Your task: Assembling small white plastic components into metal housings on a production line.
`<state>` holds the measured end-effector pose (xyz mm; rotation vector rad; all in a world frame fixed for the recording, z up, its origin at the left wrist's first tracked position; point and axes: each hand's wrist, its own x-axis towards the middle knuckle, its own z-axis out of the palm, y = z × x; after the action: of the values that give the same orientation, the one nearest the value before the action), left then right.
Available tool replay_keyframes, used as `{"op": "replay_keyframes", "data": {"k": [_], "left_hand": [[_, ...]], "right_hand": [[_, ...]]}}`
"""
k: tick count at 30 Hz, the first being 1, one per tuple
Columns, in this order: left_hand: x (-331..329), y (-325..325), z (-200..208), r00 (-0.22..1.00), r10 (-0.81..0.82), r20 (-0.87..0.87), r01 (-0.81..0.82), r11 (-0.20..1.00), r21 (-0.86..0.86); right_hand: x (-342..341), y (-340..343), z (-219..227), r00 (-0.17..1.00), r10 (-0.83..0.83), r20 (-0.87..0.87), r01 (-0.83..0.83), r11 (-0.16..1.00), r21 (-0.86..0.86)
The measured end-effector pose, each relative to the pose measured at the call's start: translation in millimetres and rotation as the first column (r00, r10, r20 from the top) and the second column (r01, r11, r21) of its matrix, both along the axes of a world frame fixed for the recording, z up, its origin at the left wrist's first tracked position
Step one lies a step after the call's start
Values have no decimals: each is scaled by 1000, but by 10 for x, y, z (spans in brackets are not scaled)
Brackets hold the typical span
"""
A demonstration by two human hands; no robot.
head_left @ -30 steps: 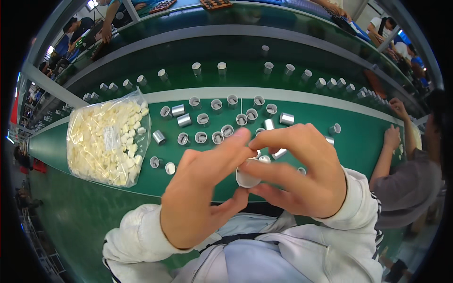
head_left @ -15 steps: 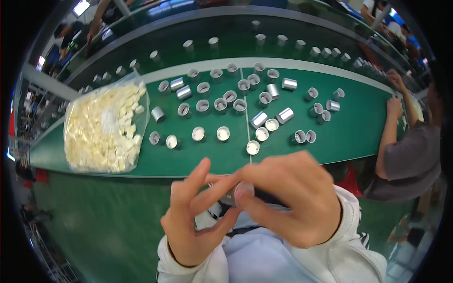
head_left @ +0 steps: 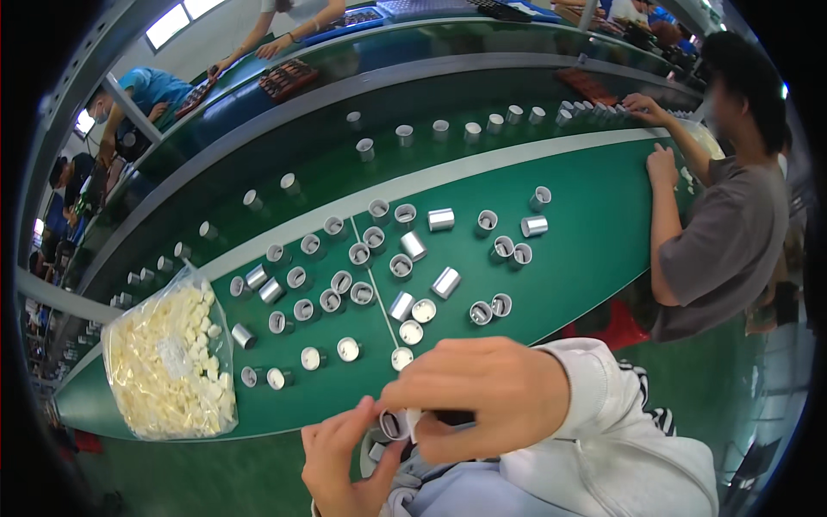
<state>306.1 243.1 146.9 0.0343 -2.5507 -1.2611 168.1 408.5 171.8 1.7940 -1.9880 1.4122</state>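
One silver cup (head_left: 399,426) — left hand (head_left: 343,461) grips it; right hand (head_left: 487,395) pinches a white piece (head_left: 414,423).

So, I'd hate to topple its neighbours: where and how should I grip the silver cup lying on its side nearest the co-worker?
The silver cup is probably best pinched across its curved wall, from above: lying down, its round side faces up, and upright cups stand close in front and behind.

The wide fisheye view looks down and forward from head height, near the fingers (head_left: 435,389) and tabletop (head_left: 594,228).
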Motion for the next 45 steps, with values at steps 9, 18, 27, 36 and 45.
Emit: {"op": "replay_keyframes", "data": {"k": [9,18,27,36,45], "left_hand": [[-630,153,-166,991,-41,-124,32,997,-70],[-783,84,-286,978,-8,-209,-1,999,-41],[-668,-15,-360,976,12,-217,69,930,361],[-626,-43,-319,958,9,-287,56,975,216],[-594,-19,-366,955,33,-296,45,967,252]], "right_hand": [[-73,-1,-312,909,-301,288,299,953,51],[-193,4,-205,887,-328,324,317,944,87],[-211,-1,-124,946,-252,204,245,968,61],[-149,-80,-142,972,-220,-87,225,973,59],[-240,-72,-226,986,-113,-126,121,991,57]]}}
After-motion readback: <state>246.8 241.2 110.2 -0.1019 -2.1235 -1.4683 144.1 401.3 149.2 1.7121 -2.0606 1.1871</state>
